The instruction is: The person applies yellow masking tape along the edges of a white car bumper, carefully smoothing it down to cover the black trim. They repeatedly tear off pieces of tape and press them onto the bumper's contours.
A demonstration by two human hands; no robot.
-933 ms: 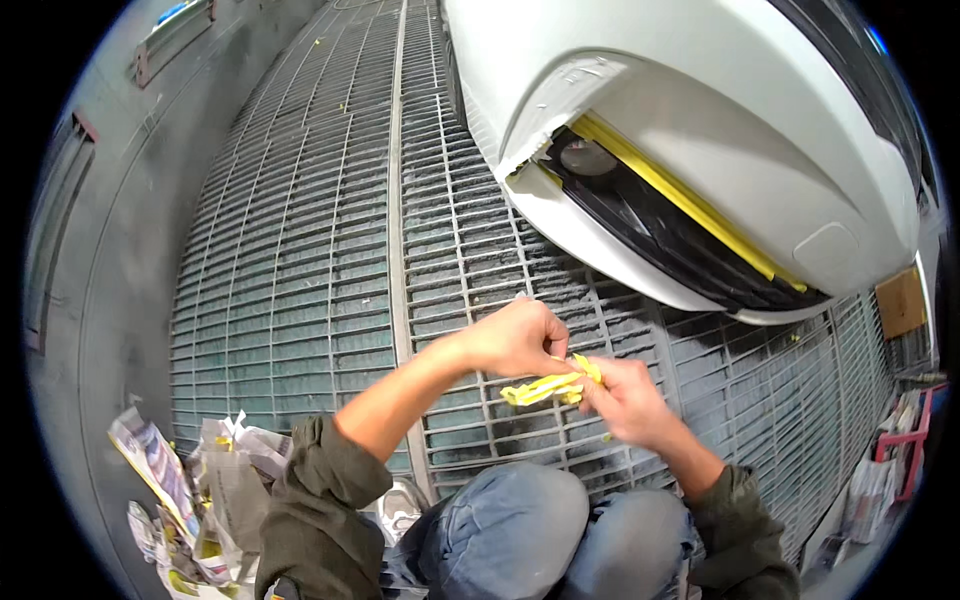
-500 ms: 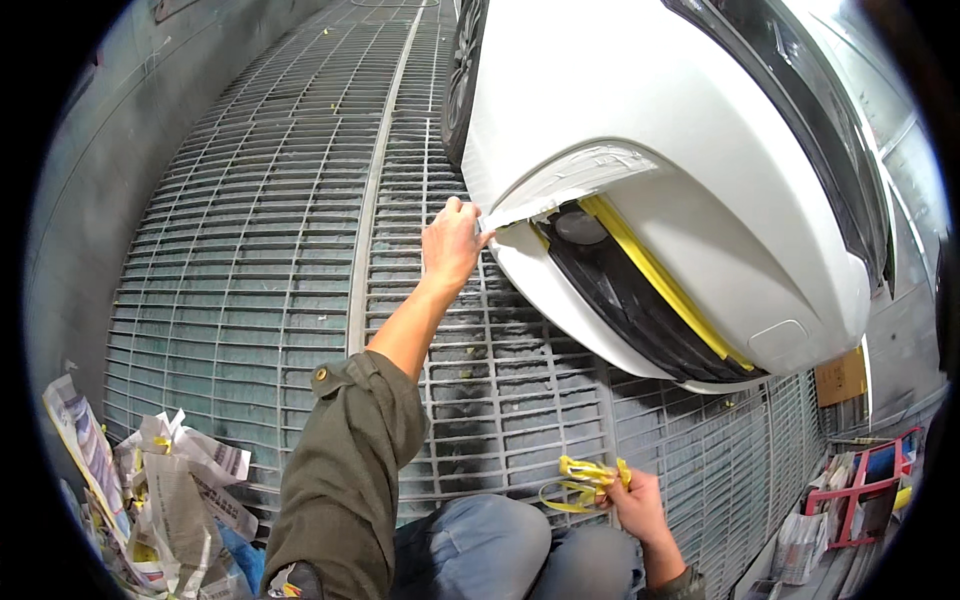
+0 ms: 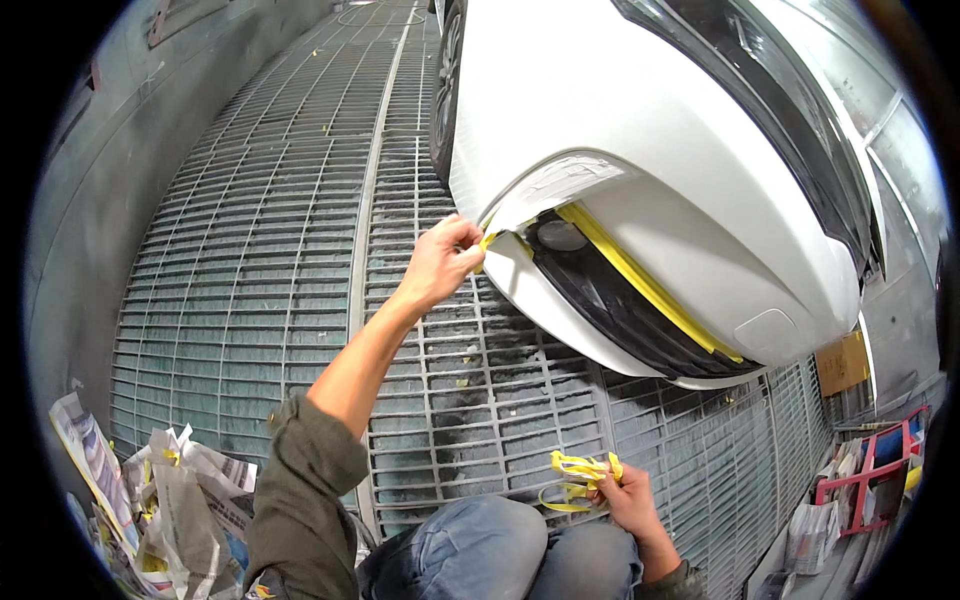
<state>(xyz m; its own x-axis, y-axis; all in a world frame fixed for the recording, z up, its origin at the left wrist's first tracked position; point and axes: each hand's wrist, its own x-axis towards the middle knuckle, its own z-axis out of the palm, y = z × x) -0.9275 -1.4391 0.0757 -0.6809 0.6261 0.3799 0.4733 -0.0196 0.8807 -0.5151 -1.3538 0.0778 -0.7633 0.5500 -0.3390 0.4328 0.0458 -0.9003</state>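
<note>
Yellow strip (image 3: 487,242): I see it pinched by the left hand (image 3: 443,262) at the white bumper (image 3: 690,250) edge. Yellow tape bunch (image 3: 580,466): gripped by right hand (image 3: 630,500).

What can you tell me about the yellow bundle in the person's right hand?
The yellow bundle is a loose, tangled clump of narrow, folded strips that look like thin masking tape. One thin strip curls out to the left in an open loop. The right hand's grip pinches the bundle at its right end, and the rest sticks out leftward, seen against the floor grating. Its inner folds are too small to make out.
</note>
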